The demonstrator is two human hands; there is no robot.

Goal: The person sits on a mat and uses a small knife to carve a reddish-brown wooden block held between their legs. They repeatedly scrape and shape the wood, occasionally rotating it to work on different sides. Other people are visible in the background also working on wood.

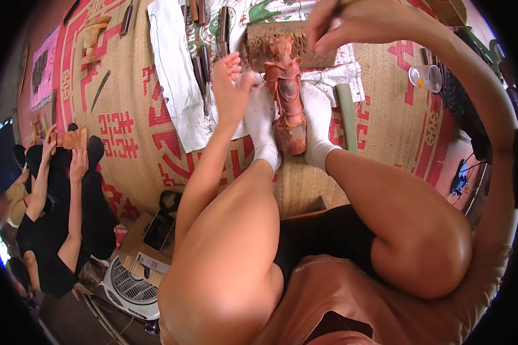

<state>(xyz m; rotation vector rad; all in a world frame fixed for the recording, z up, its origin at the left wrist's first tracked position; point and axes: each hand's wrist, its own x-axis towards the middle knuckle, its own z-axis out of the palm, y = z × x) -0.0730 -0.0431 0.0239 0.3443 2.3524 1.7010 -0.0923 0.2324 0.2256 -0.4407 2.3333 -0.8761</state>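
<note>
A reddish carved wooden figure (286, 95) lies lengthwise between my white-socked feet, its narrow top end resting against a rough, pitted wooden block (259, 43). My left hand (230, 86) is raised to the left of the figure, apart from it, with fingers loosely curled, thumb spread and nothing seen in it. Above the block's right part, my right hand (345, 29) grips a slim dark tool (332, 16). Its fingers are bent around the tool, and the tool's working end cannot be made out.
Dark-handled carving tools (204, 69) lie on a white cloth (170, 75) over the patterned mat. A green stick (346, 115) and a clear plastic cup (426, 78) are at right. At left, another person (63, 218) holds a wooden carving; a phone (159, 231) and fan (131, 287) sit nearby.
</note>
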